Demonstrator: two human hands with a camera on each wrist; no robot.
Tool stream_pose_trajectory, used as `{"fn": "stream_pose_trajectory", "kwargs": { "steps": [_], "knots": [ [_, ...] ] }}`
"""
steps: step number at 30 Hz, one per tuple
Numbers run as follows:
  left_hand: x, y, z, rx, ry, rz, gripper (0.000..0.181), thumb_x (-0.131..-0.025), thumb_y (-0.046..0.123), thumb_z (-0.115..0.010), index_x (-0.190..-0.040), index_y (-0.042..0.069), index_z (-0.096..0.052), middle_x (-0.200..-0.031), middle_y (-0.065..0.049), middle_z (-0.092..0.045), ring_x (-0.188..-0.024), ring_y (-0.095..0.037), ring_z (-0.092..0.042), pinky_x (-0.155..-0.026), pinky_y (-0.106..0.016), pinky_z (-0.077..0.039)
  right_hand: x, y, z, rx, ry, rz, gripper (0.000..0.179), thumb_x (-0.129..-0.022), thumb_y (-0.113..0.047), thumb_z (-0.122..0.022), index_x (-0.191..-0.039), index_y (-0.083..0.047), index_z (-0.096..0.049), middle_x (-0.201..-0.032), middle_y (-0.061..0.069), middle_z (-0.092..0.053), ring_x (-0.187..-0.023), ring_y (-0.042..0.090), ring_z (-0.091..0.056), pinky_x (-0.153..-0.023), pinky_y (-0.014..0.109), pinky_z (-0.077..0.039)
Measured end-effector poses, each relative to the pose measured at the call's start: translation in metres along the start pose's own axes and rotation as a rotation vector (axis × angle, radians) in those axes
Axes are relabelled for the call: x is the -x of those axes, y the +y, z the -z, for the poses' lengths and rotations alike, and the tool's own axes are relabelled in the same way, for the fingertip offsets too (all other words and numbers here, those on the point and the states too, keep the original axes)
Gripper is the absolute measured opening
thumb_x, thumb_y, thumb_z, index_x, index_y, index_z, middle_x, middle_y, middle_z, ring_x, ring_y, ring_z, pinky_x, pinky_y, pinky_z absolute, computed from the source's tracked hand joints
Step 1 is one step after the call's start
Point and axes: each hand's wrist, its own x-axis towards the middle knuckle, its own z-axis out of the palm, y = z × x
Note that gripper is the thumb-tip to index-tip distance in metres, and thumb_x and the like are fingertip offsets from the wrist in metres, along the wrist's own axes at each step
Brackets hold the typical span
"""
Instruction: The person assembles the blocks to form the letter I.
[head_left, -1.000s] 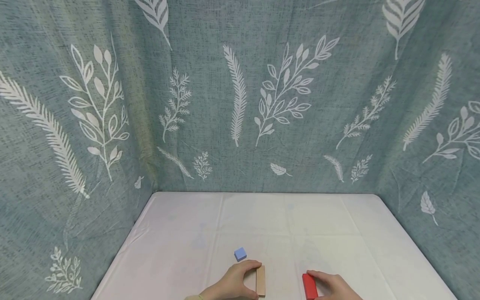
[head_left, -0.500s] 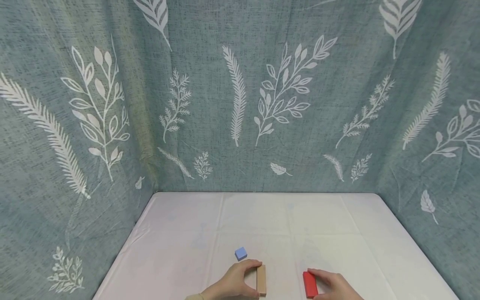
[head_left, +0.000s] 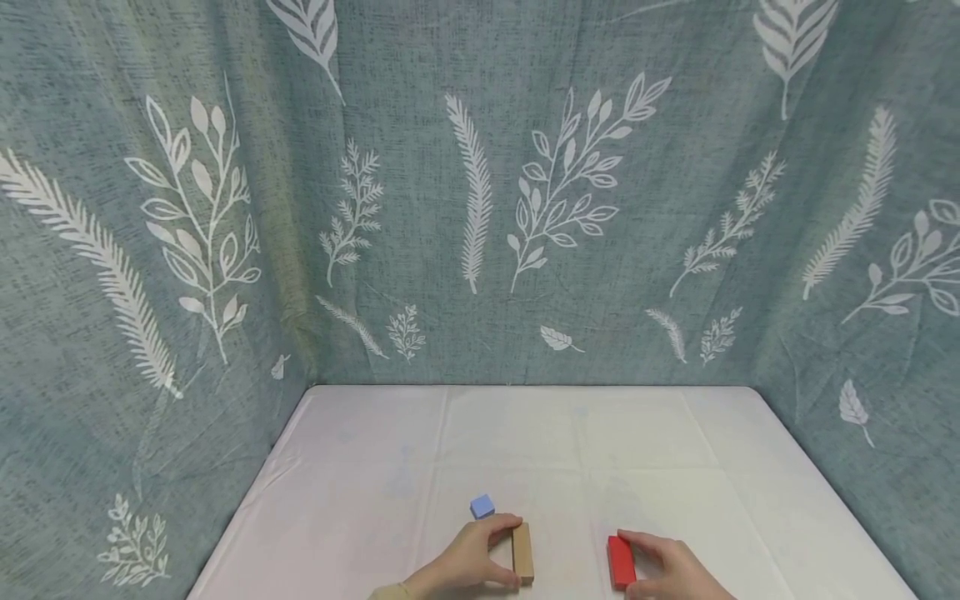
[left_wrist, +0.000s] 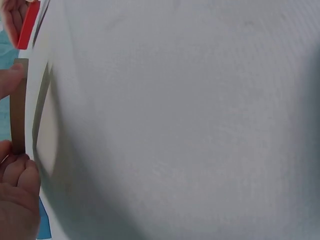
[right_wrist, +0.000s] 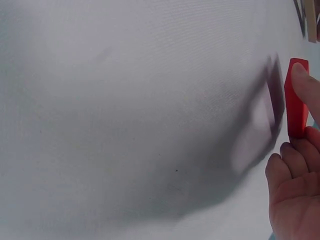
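Observation:
My left hand (head_left: 472,556) pinches a long natural-wood block (head_left: 522,553) by its two ends, thumb at the near end and fingers at the far one. In the left wrist view this wooden block (left_wrist: 18,107) is held off the white cloth, its shadow falling apart from it. To the right, my right hand (head_left: 670,568) grips a red block (head_left: 622,563) the same way, end to end. The right wrist view shows the red block (right_wrist: 297,100) between thumb and fingers, also above its shadow. A small blue block (head_left: 482,506) lies just beyond my left hand.
A white cloth covers the table (head_left: 525,433). Green-blue curtains (head_left: 420,208) with white leaf prints stand along its back and both sides. Between the two held blocks lies a strip of bare cloth.
Both hands have risen slightly in the head view, bringing the wooden block and the red block up with them. The blue block stays in place on the table.

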Motion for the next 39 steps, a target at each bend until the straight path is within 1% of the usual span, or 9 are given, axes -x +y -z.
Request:
{"fn": "stream_pose_trajectory", "kwargs": {
  "steps": [4, 8, 12, 16, 19, 21, 26, 33, 39],
  "knots": [
    [-0.001, 0.004, 0.000, 0.066, 0.016, 0.019, 0.072, -0.070, 0.009, -0.082, -0.131, -0.007, -0.048, -0.137, -0.023, -0.049, -0.130, -0.038, -0.045, -0.109, -0.031, -0.042, 0.000, -0.003, 0.002, 0.017, 0.017, 0.017, 0.078, -0.068, -0.028, -0.084, -0.136, -0.007, -0.051, -0.134, 0.016, -0.055, -0.119, 0.036, -0.051, -0.096, 0.060, -0.047],
    [-0.004, 0.008, 0.002, 0.088, 0.032, 0.014, 0.072, -0.072, 0.008, -0.081, -0.133, -0.007, -0.046, -0.139, -0.023, -0.047, -0.131, -0.040, -0.042, -0.109, -0.036, -0.041, 0.001, -0.003, 0.007, 0.010, 0.015, 0.062, 0.077, -0.071, -0.029, -0.082, -0.136, -0.004, -0.049, -0.136, 0.021, -0.052, -0.124, 0.044, -0.047, -0.097, 0.060, -0.047],
    [-0.009, 0.009, 0.005, 0.078, 0.053, -0.005, 0.073, -0.071, 0.007, -0.081, -0.133, -0.007, -0.046, -0.140, -0.023, -0.047, -0.132, -0.041, -0.042, -0.110, -0.037, -0.040, 0.000, -0.003, 0.012, 0.003, 0.008, 0.149, 0.078, -0.073, -0.033, -0.080, -0.136, -0.001, -0.048, -0.137, 0.022, -0.051, -0.128, 0.047, -0.043, -0.098, 0.057, -0.048],
    [-0.014, 0.012, 0.008, 0.052, 0.077, -0.024, 0.074, -0.072, 0.009, -0.081, -0.134, -0.007, -0.044, -0.142, -0.024, -0.044, -0.133, -0.041, -0.040, -0.110, -0.039, -0.040, -0.001, -0.005, 0.016, 0.030, 0.032, 0.238, 0.078, -0.072, -0.035, -0.080, -0.134, 0.000, -0.050, -0.135, 0.021, -0.053, -0.126, 0.045, -0.046, -0.097, 0.051, -0.050],
    [-0.017, 0.014, 0.010, 0.027, 0.097, -0.044, 0.075, -0.072, 0.009, -0.081, -0.135, -0.008, -0.044, -0.143, -0.025, -0.043, -0.133, -0.042, -0.040, -0.109, -0.041, -0.040, 0.000, -0.007, 0.017, 0.048, 0.057, 0.275, 0.076, -0.073, -0.034, -0.080, -0.134, 0.001, -0.050, -0.134, 0.020, -0.055, -0.124, 0.042, -0.049, -0.096, 0.046, -0.051],
    [-0.019, 0.015, 0.010, 0.016, 0.115, -0.058, 0.074, -0.071, 0.008, -0.081, -0.134, -0.009, -0.044, -0.142, -0.026, -0.043, -0.132, -0.043, -0.040, -0.108, -0.042, -0.040, 0.000, -0.009, 0.017, 0.056, 0.069, 0.285, 0.076, -0.073, -0.034, -0.080, -0.134, 0.001, -0.051, -0.134, 0.019, -0.055, -0.123, 0.039, -0.050, -0.096, 0.042, -0.052],
    [-0.025, 0.015, 0.011, -0.005, 0.142, -0.062, 0.074, -0.072, 0.007, -0.080, -0.134, -0.009, -0.044, -0.143, -0.025, -0.043, -0.133, -0.041, -0.040, -0.108, -0.041, -0.041, 0.001, -0.014, 0.018, 0.059, 0.081, 0.315, 0.076, -0.073, -0.035, -0.080, -0.133, 0.001, -0.051, -0.134, 0.020, -0.055, -0.123, 0.035, -0.052, -0.096, 0.041, -0.052],
    [-0.033, 0.019, 0.011, -0.032, 0.186, -0.066, 0.073, -0.072, 0.005, -0.079, -0.134, -0.009, -0.044, -0.143, -0.027, -0.042, -0.133, -0.041, -0.040, -0.108, -0.042, -0.041, 0.002, -0.021, 0.017, 0.073, 0.095, 0.349, 0.076, -0.073, -0.038, -0.079, -0.133, 0.000, -0.052, -0.134, 0.015, -0.057, -0.123, 0.020, -0.055, -0.098, 0.041, -0.051],
    [-0.033, 0.024, 0.011, -0.023, 0.197, -0.050, 0.073, -0.073, 0.006, -0.079, -0.135, -0.008, -0.044, -0.143, -0.027, -0.041, -0.133, -0.041, -0.040, -0.108, -0.044, -0.040, 0.005, -0.029, 0.014, 0.054, 0.081, 0.355, 0.076, -0.074, -0.038, -0.078, -0.133, 0.000, -0.051, -0.134, 0.016, -0.056, -0.124, 0.033, -0.052, -0.098, 0.042, -0.050]
  ]
}}
